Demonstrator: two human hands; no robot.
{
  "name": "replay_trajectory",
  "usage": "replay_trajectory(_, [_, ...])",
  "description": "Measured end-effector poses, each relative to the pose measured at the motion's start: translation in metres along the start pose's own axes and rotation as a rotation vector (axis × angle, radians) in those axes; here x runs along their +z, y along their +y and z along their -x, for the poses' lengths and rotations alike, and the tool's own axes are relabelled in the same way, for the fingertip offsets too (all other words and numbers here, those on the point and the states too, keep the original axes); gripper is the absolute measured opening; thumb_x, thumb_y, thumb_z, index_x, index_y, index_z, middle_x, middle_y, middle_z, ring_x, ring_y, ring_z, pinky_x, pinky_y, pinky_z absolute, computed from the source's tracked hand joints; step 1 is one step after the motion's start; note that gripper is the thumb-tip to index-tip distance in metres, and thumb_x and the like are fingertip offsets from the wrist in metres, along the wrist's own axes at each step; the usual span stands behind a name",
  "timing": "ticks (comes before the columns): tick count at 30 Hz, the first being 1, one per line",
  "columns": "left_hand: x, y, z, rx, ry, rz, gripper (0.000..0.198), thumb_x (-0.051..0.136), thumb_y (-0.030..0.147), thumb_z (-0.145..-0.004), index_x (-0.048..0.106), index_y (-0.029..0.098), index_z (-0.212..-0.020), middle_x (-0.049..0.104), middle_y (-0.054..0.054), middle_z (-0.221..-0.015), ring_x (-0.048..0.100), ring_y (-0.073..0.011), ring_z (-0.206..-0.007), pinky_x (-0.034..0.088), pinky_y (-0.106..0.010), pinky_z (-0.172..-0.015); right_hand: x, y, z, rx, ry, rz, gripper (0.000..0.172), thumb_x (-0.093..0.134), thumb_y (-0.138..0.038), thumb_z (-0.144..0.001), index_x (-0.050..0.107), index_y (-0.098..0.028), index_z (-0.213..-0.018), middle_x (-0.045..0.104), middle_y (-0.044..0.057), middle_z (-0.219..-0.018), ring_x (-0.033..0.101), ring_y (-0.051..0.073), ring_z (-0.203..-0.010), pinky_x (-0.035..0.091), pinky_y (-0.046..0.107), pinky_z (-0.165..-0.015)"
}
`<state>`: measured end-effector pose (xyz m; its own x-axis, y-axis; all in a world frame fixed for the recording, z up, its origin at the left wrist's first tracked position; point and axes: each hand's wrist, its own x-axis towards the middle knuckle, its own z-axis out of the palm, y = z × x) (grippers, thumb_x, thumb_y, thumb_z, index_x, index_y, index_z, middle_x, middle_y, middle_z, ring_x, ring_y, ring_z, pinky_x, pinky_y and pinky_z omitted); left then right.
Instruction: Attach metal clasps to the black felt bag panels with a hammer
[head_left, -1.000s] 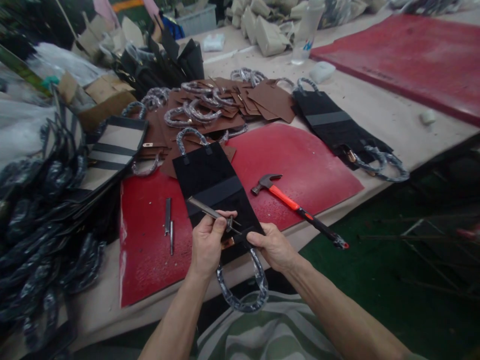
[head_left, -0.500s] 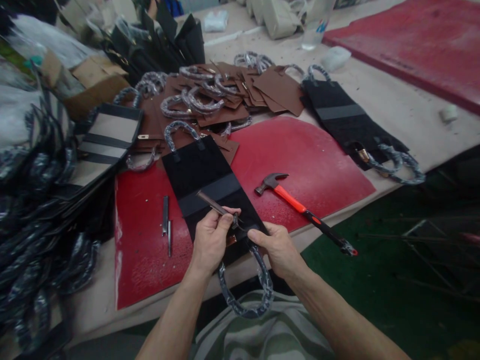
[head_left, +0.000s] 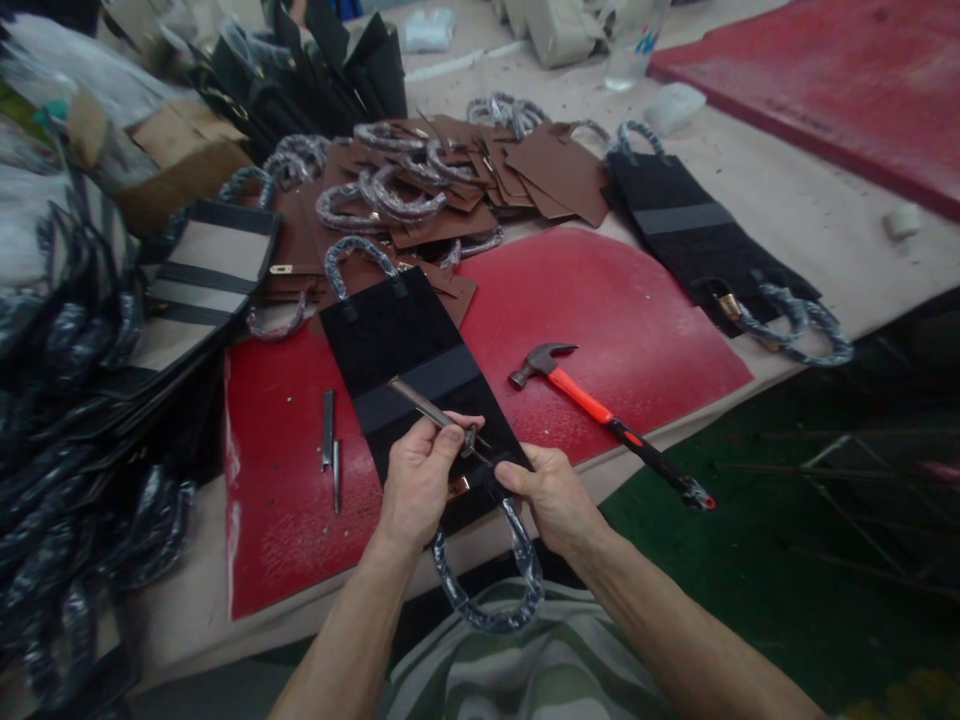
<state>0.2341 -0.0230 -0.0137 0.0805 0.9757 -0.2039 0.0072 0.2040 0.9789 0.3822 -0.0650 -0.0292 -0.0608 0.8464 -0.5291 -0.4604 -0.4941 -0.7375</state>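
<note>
A black bag panel [head_left: 390, 335] with plastic-wrapped handles at both ends lies across the red board, its near end over the table edge. My left hand [head_left: 418, 480] is closed on a slim metal tool [head_left: 420, 402]; its exact kind is unclear. The tool's thin tip points right, towards the base of the near handle [head_left: 487, 615]. Pinching the panel's edge at that handle base is my right hand [head_left: 553, 495], thumb on top and fingers hidden underneath. A small gold metal fitting [head_left: 458, 487] shows on the panel beside my left hand.
A claw hammer [head_left: 581, 395] rests on the red board [head_left: 300, 545], with two metal rods [head_left: 328, 430] at left. Brown panels [head_left: 559, 180] with wrapped handles pile up behind. Another black panel [head_left: 690, 220] lies right; stacked bag pieces [head_left: 210, 260] crowd the left.
The view has shifted slightly. The tool's thin tip now shows straighter between my hands. Both hands keep their grips, and the panel stays in place.
</note>
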Motion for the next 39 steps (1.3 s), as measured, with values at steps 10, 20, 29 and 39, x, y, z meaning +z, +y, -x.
replay_trajectory(10, [-0.005,-0.006,0.001,0.007,-0.015,0.036,0.027,0.064,0.043,-0.089,0.071,0.019,-0.097,0.075,-0.007,-0.105,0.068,-0.0199,-0.098,0.050,-0.030,-0.090,0.004,-0.006,-0.001,-0.020,-0.008,0.088,0.031,0.079,-0.041,-0.060,0.061,-0.016,-0.060,0.050,-0.003,-0.053,0.040,0.009,-0.047,0.029,0.023,-0.044])
replay_trajectory(20, [-0.006,0.004,0.000,0.134,0.036,-0.149,0.025,0.059,0.039,-0.092,0.070,0.018,-0.098,0.075,-0.007,-0.103,0.069,-0.0215,-0.099,0.051,-0.032,-0.090,-0.003,-0.010,0.003,-0.033,-0.225,0.023,0.031,0.084,-0.038,-0.061,0.068,-0.015,-0.075,0.062,0.000,-0.067,0.053,0.013,-0.061,0.044,0.025,-0.058])
replay_trajectory(29, [-0.003,0.002,0.004,0.165,0.042,-0.168,0.021,0.060,0.035,-0.092,0.069,0.018,-0.098,0.075,-0.007,-0.102,0.070,-0.0199,-0.097,0.052,-0.030,-0.088,-0.004,-0.005,0.007,-0.004,-0.170,-0.003,0.021,0.079,-0.031,-0.060,0.067,-0.015,-0.067,0.065,0.001,-0.061,0.055,0.013,-0.053,0.043,0.025,-0.053])
replay_trajectory(39, [0.005,-0.006,0.013,0.426,0.080,-0.413,0.015,0.057,0.022,-0.090,0.068,0.019,-0.101,0.075,-0.006,-0.103,0.070,-0.0183,-0.096,0.055,-0.031,-0.087,-0.005,0.007,0.005,0.003,-0.133,-0.022,0.022,0.077,-0.027,-0.059,0.068,-0.013,-0.074,0.061,-0.001,-0.057,0.052,0.011,-0.049,0.040,0.023,-0.051])
